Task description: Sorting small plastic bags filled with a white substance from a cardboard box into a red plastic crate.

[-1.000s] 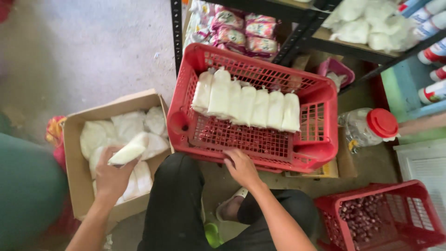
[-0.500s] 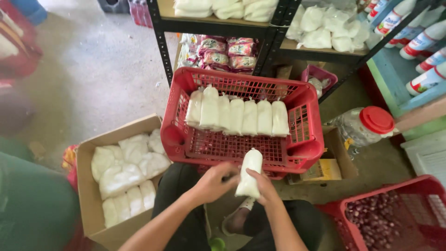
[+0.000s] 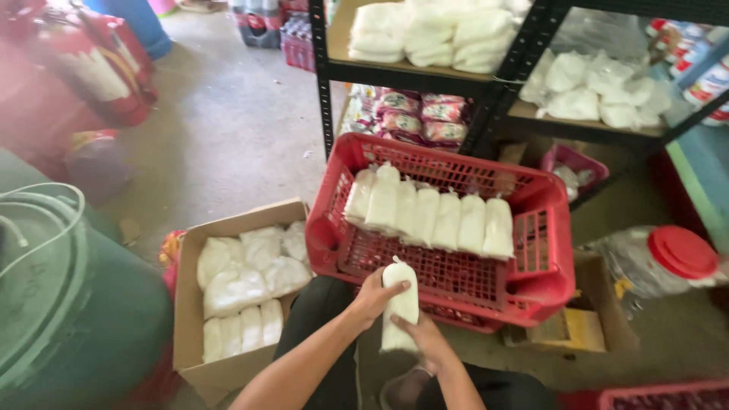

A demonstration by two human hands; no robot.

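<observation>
Both hands hold one white filled bag (image 3: 399, 304) upright just over the near rim of the red crate (image 3: 558, 281), the same way up as the row of white bags (image 3: 433, 216) standing against its far side; the left hand (image 3: 372, 294) wraps the bag's upper part, fingers curled shut; the right hand (image 3: 425, 342) cups its base from below, palm seemingly up though partly hidden; both forearms reach forward from the lap; a cardboard box (image 3: 186, 304) of similar bags sits to the left.
</observation>
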